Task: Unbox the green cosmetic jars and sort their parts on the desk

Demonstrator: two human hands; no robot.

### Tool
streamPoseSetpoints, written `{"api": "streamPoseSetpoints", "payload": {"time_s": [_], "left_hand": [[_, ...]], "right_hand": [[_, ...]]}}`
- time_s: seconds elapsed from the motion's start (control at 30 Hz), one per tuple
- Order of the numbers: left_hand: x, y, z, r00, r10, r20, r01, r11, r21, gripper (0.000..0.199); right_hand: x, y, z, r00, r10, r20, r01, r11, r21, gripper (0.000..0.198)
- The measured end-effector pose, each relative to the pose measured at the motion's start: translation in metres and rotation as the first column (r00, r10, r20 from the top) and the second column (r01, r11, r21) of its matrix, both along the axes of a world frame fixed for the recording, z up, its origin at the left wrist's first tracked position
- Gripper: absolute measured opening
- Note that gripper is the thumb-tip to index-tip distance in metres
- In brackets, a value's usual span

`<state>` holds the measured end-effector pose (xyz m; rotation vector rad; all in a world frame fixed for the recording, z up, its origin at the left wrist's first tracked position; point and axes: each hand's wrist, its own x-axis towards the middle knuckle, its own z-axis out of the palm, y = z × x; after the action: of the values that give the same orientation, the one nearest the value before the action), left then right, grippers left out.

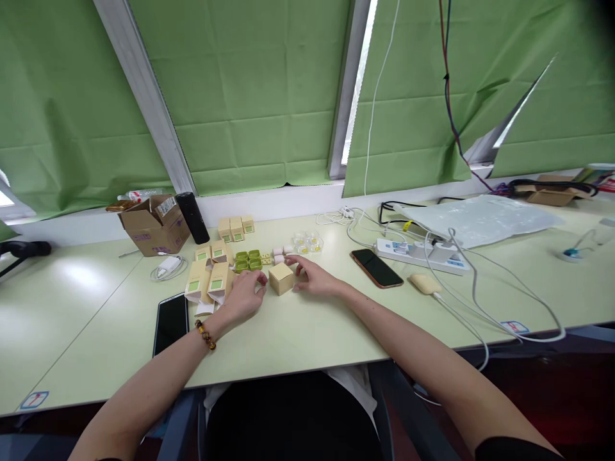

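Observation:
A small cardboard box (281, 279) stands closed on the table between my two hands. My left hand (244, 296) is just to the left of it, with bent fingers and the thumb a little apart and nothing visible in them. On the other side, my right hand (314, 279) has its thumb and forefinger spread at the box's right side; whether they touch it I cannot tell. Behind my left hand sit green square cups (248, 260) and several opened small boxes (218, 282). Small whitish pieces (278, 255) and clear cups (308, 242) lie beyond the box.
Three small boxes (236, 228) stand near the wall. At left are a carton (154, 227), a black cylinder (192, 218), a coiled charger (169, 265) and a phone (172, 323). Another phone (377, 268), a power strip (423, 256), a yellowish device (425, 283) and loose cables occupy the right.

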<state>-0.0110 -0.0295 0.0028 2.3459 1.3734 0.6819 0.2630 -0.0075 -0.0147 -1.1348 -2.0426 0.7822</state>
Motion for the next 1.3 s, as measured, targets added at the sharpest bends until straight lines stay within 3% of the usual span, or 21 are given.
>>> {"api": "streamPoseSetpoints", "payload": {"time_s": [0.1,0.3,0.53,0.6,0.7,0.8,1.03,1.3], "left_hand": [[0.003,-0.002,-0.002,1.0,-0.012,-0.002,0.012,1.0,0.017,0.017],[0.011,-0.015,0.002,1.0,-0.008,-0.009,0.009,0.998,0.063,0.031],[0.019,-0.029,0.002,0.994,-0.025,-0.106,0.064,0.919,0.388,0.075],[0.02,-0.029,0.002,0.996,-0.032,-0.086,0.066,0.902,0.427,0.071],[0.019,-0.027,0.005,0.998,-0.029,-0.05,0.05,0.881,0.47,0.053],[0.014,-0.023,0.011,1.0,-0.013,-0.025,0.024,0.865,0.501,0.047],[0.007,-0.014,0.013,0.994,0.104,0.02,-0.103,0.909,0.403,0.047],[0.004,-0.007,0.006,0.998,0.05,-0.03,-0.035,0.929,0.37,0.049]], "right_hand": [[-0.011,-0.004,-0.005,0.99,0.062,-0.127,-0.064,0.998,-0.014,0.086],[-0.027,-0.01,-0.01,0.97,0.012,-0.241,-0.032,0.996,-0.082,0.065],[-0.052,-0.018,-0.003,0.855,-0.124,-0.504,0.038,0.983,-0.178,0.065],[-0.06,-0.026,0.001,0.841,-0.102,-0.531,0.013,0.986,-0.169,0.067],[-0.065,-0.04,0.011,0.813,0.023,-0.582,-0.159,0.97,-0.183,0.07],[-0.062,-0.046,0.023,0.774,0.106,-0.624,-0.276,0.944,-0.182,0.074],[-0.056,-0.028,0.041,0.879,0.038,-0.475,-0.065,0.997,-0.042,0.057],[-0.07,-0.042,0.028,0.971,-0.055,-0.232,0.096,0.981,0.166,0.065]]}}
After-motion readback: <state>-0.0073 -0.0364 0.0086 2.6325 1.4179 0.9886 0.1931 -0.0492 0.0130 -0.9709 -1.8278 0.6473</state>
